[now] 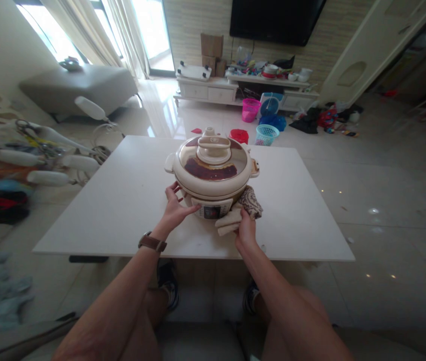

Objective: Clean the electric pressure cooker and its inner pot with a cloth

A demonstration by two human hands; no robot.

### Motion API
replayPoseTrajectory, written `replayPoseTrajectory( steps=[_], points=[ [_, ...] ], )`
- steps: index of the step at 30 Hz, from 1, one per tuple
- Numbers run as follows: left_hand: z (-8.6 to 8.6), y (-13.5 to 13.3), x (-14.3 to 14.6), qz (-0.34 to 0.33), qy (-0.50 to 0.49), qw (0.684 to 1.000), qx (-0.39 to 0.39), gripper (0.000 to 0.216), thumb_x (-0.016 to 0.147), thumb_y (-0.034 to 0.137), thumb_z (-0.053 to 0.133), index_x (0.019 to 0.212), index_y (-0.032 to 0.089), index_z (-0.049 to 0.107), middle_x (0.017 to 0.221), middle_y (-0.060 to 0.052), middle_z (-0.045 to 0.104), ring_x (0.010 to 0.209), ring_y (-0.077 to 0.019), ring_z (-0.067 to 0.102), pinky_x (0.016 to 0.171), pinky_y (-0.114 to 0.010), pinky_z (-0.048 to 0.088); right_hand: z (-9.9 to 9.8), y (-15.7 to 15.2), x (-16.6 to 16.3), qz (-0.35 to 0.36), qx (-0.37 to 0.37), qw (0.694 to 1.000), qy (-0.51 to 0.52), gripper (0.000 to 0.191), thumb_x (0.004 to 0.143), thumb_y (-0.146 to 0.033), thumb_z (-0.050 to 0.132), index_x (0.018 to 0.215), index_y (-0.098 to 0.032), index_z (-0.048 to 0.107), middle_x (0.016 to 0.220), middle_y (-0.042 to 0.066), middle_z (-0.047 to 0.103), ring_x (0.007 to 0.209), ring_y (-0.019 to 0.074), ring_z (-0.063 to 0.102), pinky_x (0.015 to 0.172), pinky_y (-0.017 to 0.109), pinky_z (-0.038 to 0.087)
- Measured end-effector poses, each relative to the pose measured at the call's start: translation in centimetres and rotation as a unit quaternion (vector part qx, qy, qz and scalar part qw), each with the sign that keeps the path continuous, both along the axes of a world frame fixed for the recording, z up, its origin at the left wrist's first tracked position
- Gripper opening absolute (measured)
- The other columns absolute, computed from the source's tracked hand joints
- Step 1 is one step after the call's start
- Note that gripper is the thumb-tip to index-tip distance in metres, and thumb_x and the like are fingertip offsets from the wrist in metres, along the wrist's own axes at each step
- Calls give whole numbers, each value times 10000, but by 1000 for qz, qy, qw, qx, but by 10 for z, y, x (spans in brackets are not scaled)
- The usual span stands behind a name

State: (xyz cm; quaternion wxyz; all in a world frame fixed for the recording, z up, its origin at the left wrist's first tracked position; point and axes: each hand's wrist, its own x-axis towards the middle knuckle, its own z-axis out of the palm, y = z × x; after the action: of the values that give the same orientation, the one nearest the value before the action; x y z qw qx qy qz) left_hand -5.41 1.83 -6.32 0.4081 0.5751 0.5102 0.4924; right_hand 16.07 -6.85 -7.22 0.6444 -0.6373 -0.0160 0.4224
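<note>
One electric cooker (213,191) is standing upright with its lid (211,171) on, near the middle of a white table (113,200). The left hand (175,211) is spreading wide, its thumb lying on or just beside the control panel (212,212) and its fingers curving around the cooker's left flank; it is steadying the body, as I am judging it, rather than gripping it. The right hand (247,228) is gripping a folded cloth (251,200), part plain beige and part patterned in brown, which is bunching at the lower right of the cooker and appearing to touch it beside the panel. From where I am standing, the work is looking partway along: the lid is sitting in place with its lid handle (214,144) uppermost, the cooker is resting level on the table, and the cloth is filling the hand and meeting the cooker's front. What is remaining is harder to settle. The cloth is covering only the lower right front, while the lid, the left side handle (170,163), the right side handle (255,168) and the left flank are lying apart from it; I am not able to tell which of these surfaces are already finished, and the far side is hiding from view. Because both hands are occupying the cooker's front, I am reading the work as unfinished.
</note>
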Motion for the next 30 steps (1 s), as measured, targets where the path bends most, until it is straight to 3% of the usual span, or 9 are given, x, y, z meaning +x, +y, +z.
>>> replayPoseTrajectory(
  steps=[5,10,13,17,24,27,30],
  points=[
    [0,0,-1,4,33,999,15,1091,507,432,1003,1409,264,414,1545,-167,408,1475,-377,467,1107,-555,516,-5,16,-3,-25,44,991,-125,383,800,-480,651,1036,-183,710,1065,68,800,1087,239,735,936,370,605],
    [3,-2,-1,8,48,998,39,1091,508,434,1008,1416,249,433,1481,-155,438,1427,-376,503,1115,-553,495,2,11,-10,-39,82,976,-196,558,824,-537,654,1248,-177,690,1389,138,722,1354,269,638,1215,479,464],
    [4,-3,0,11,54,997,51,1100,505,441,1012,1420,225,442,1461,-160,442,1410,-372,512,1117,-536,491,1,-9,-22,7,114,958,-262,593,857,-524,651,1346,-187,659,1463,168,670,1460,283,562,1242,509,439],
    [4,-4,0,12,67,996,56,1109,520,452,1002,1439,213,429,1460,-169,440,1389,-369,523,1089,-522,504,-6,-24,-31,60,142,945,-287,538,850,-488,652,1316,-221,678,1384,158,717,1397,287,623,1233,532,448],
    [0,-2,0,7,71,995,69,1109,512,414,997,1448,217,435,1412,-151,443,1395,-383,507,1112,-549,488,10,1,1,65,183,913,-358,583,903,-477,638,1414,-196,637,1484,154,672,1480,287,567,1288,547,375],
    [-1,-1,-1,2,80,994,74,1114,528,417,992,1461,218,416,1415,-157,430,1406,-387,493,1135,-566,473,18,1,5,89,214,867,-441,588,966,-412,579,1514,-197,585,1582,149,602,1552,287,495,1314,572,325],
    [-3,-1,-2,-5,96,992,77,1115,552,439,987,1469,225,388,1428,-155,420,1422,-384,486,1139,-580,473,23,-6,5,139,237,778,-565,599,984,-349,540,1570,-223,553,1704,127,468,1663,331,296,1329,630,274]
  ],
)
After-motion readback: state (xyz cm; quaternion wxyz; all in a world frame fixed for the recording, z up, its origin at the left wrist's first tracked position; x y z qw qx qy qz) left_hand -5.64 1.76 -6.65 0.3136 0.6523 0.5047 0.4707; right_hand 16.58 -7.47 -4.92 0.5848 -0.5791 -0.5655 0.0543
